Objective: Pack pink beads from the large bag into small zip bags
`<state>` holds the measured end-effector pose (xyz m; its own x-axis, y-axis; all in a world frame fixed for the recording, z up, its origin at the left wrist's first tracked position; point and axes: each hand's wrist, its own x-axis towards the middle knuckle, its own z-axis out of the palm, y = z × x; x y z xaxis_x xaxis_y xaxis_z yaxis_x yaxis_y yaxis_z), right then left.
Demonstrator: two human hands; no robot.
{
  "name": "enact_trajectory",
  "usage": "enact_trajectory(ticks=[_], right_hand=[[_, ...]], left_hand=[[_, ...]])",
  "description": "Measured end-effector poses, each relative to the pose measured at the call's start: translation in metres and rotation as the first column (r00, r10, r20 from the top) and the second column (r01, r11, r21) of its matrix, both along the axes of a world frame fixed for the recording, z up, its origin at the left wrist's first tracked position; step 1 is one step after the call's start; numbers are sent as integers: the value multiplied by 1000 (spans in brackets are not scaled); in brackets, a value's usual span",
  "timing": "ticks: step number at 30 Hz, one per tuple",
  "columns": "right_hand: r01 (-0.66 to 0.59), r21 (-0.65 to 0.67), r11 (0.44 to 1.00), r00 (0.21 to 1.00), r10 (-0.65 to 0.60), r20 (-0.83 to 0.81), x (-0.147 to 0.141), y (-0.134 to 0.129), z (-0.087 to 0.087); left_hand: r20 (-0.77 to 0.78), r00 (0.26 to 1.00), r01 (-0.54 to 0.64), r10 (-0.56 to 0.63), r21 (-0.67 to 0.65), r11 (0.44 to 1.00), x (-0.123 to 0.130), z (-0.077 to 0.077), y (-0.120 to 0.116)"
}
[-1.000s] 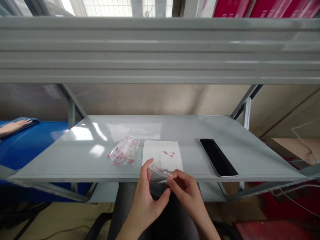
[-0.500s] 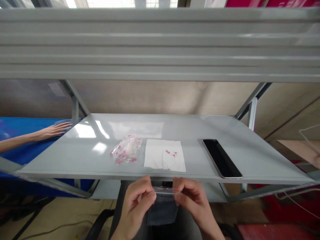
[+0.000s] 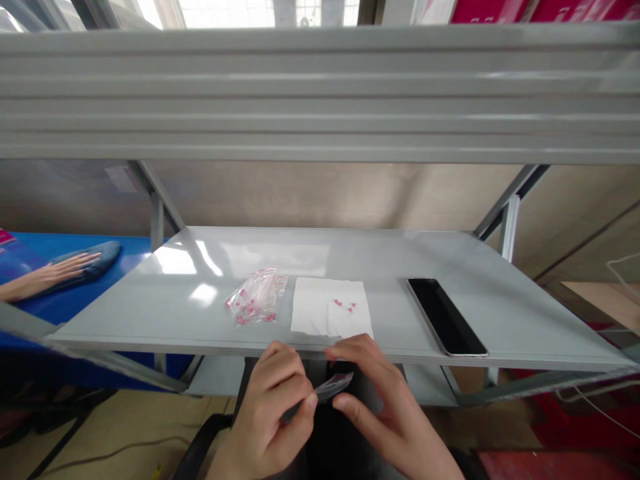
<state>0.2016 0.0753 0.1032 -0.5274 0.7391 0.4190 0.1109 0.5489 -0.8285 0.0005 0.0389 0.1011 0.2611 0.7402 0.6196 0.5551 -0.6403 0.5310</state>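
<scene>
Between my hands, just below the table's front edge, is a small clear plastic bag (image 3: pixel 336 385). My left hand (image 3: pixel 280 407) pinches one end of it between thumb and fingers. My right hand (image 3: pixel 383 407) is apart from the bag, its thumb and fingers spread around the bag's free end. On the table, a white paper sheet (image 3: pixel 310 303) carries several small pink-red pieces (image 3: pixel 345 305). To its left lies a pile of clear plastic bags (image 3: pixel 257 297) with similar pink-red pieces in them.
A black tablet-like device (image 3: pixel 445 317) lies at the right of the grey table (image 3: pixel 390 257). A ridged grey beam (image 3: pixel 320 97) crosses above. At far left, another person's hand (image 3: pixel 65 270) rests on a dark blue cloth-like item (image 3: pixel 105 259) over a blue surface.
My right hand has let go of the bag and opened. The bag has turned from hanging down to pointing right. The other person's hand has moved left with the dark blue item.
</scene>
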Motion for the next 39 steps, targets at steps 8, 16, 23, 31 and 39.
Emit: enact_trajectory(ticks=[8, 16, 23, 31, 39], right_hand=[[-4, 56, 998, 993, -2, 114, -20, -2, 4], [118, 248, 962, 989, -136, 58, -19, -2, -8], [99, -44, 994, 993, -101, -53, -8, 2, -9], [169, 70, 983, 985, -168, -25, -12, -5, -9], [217, 292, 931, 970, -239, 43, -19, -10, -2]], left_hand=[[-99, 994, -33, 40, 72, 997, 6, 0, -5], [-56, 998, -25, 28, 62, 998, 5, 2, -7], [17, 999, -50, 49, 92, 995, -4, 3, -8], [-30, 994, -107, 106, -49, 993, -4, 10, -11], [-120, 989, -90, 85, -37, 995, 14, 18, -3]])
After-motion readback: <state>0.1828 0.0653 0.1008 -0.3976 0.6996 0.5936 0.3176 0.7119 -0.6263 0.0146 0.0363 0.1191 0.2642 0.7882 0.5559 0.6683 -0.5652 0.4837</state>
